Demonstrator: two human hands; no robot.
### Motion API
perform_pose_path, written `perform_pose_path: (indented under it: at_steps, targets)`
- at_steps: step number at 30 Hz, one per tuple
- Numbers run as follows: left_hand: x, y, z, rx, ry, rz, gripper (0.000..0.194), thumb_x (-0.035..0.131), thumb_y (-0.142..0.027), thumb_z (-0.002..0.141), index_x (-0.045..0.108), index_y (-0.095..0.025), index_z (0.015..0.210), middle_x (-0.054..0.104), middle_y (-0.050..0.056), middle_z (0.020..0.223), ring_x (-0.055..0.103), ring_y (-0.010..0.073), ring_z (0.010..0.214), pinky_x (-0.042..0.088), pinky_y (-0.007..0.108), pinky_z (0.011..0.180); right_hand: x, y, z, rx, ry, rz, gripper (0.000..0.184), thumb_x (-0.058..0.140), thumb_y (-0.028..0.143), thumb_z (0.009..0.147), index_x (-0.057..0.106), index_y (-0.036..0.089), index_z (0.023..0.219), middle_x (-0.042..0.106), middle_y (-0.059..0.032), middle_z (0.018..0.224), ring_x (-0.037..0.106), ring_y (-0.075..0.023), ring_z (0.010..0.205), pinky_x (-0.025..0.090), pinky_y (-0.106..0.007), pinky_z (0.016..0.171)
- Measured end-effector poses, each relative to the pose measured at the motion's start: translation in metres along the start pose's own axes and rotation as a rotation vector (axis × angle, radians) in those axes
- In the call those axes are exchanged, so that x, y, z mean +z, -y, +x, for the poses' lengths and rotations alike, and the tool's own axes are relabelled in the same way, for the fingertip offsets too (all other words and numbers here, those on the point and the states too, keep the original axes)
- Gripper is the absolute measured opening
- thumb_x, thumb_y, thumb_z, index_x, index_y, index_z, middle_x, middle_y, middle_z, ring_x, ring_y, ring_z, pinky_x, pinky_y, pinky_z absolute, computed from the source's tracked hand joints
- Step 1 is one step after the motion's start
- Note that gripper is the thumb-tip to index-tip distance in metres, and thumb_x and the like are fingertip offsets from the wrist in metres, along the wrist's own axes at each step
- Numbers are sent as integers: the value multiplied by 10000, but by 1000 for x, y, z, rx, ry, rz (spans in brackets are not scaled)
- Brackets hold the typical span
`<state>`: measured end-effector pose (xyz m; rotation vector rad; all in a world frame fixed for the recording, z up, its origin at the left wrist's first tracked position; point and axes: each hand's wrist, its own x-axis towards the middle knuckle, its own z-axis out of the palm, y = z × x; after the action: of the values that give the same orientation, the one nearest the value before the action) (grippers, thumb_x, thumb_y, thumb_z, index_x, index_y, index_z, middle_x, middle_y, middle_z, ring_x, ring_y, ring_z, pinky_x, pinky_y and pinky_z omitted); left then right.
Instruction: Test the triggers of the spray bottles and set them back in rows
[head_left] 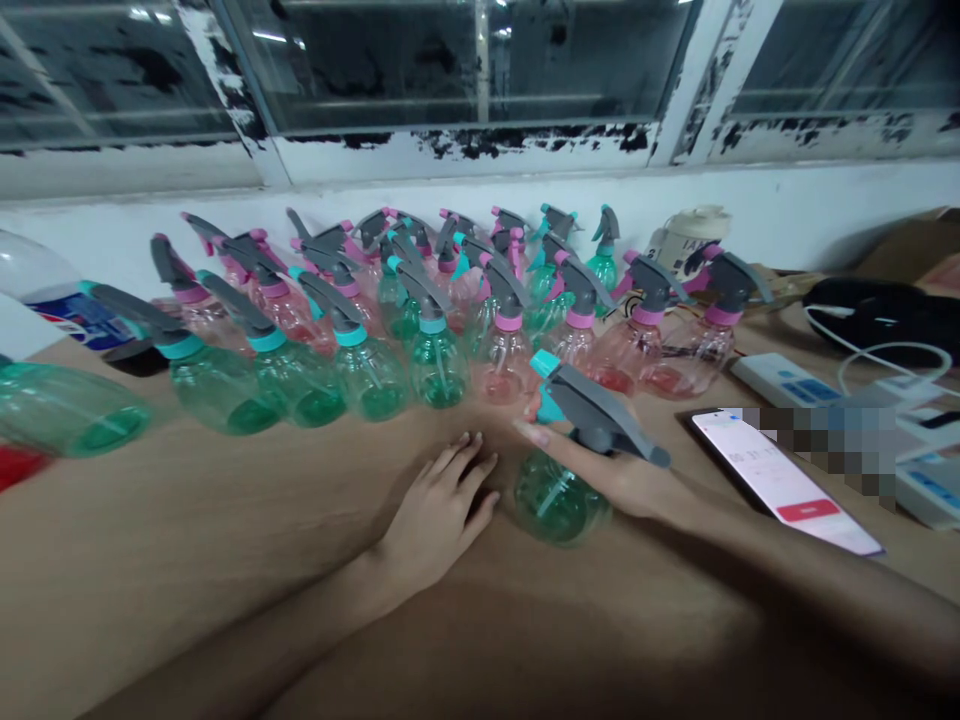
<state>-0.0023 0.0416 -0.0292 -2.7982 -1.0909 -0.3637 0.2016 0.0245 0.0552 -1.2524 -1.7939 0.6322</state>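
Holding a green spray bottle (561,492) by its grey trigger head, the right hand (622,470) wraps its fingers around it; the left hand (439,515) lies flat at nine o'clock, fingers together. Judging by the finished rows (420,310) at twelve o'clock, it likely joins them, upright.

The near part of the surface (187,540) lies bare, giving a hand open passage from the left. Far across it, a dense row of spray bottles (420,320) blocks the way to the wall. On the right, a phone (784,480) and a power strip (780,385) crowd the room.
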Motion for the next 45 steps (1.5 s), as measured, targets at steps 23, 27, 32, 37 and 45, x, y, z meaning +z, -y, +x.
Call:
perform_pose_path:
  at_steps: [23,27,32,37,45]
  targets:
    - [-2,0,1,25,16,24,395,422,-278,945,491,-85,1282,504,131,1347,386,268,1301,353,438,1062,5,-8,-2,-30,-70,20,220,566,365,804,431,240,682,353,66,540,365,-106,469,346,-253,428]
    - [-2,-1,0,1,8,-7,388,418,-284,946,496,-102,1279,498,131,1353,386,265,1303,360,443,1057,4,-4,-2,-10,-38,15,249,553,340,799,394,243,635,338,66,515,343,-103,450,338,-247,418]
    - [-2,-1,0,-7,-2,-21,381,403,-289,951,489,-122,1283,498,123,1354,380,257,1308,374,444,1046,2,-1,-2,5,2,8,244,530,360,804,464,246,600,442,35,513,423,-125,460,415,-262,457]
    - [-1,-1,-1,-21,0,-40,386,425,-290,943,494,-106,1276,497,132,1352,367,262,1315,363,446,1053,1,4,1,-1,1,19,295,547,399,802,481,233,568,410,49,490,392,-106,435,396,-256,452]
    - [-3,-2,-1,-32,11,-40,384,446,-279,934,498,-97,1268,495,134,1352,374,265,1308,352,441,1059,3,-2,-2,-4,9,54,241,548,451,806,636,227,813,578,5,655,516,-137,536,472,-288,541]
